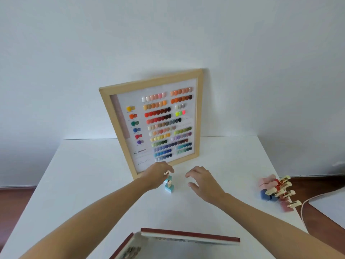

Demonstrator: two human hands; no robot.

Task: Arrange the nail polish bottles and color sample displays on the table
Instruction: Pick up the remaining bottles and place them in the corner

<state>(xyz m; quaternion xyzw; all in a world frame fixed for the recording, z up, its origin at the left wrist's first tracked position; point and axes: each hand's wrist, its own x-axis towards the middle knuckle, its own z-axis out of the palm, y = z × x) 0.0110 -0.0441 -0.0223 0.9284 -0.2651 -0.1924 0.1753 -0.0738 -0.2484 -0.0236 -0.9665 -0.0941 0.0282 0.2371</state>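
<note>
A wood-framed colour sample display (155,122) leans against the wall at the back of the white table (74,184), filled with rows of painted nail tips. Just in front of its lower edge, two light blue nail polish bottles (169,186) with gold caps stand close together. My left hand (157,173) is over them, fingers closed on the gold cap of the rear bottle. My right hand (202,181) hovers to the right of the bottles, fingers spread and empty. A pile of pink, red and blue bottles (276,190) with gold caps lies at the table's right edge.
An open red-edged sample book (186,238) lies at the near edge of the table. A thin pink cord (317,199) runs off the right side over a wooden floor. The wall stands directly behind the table.
</note>
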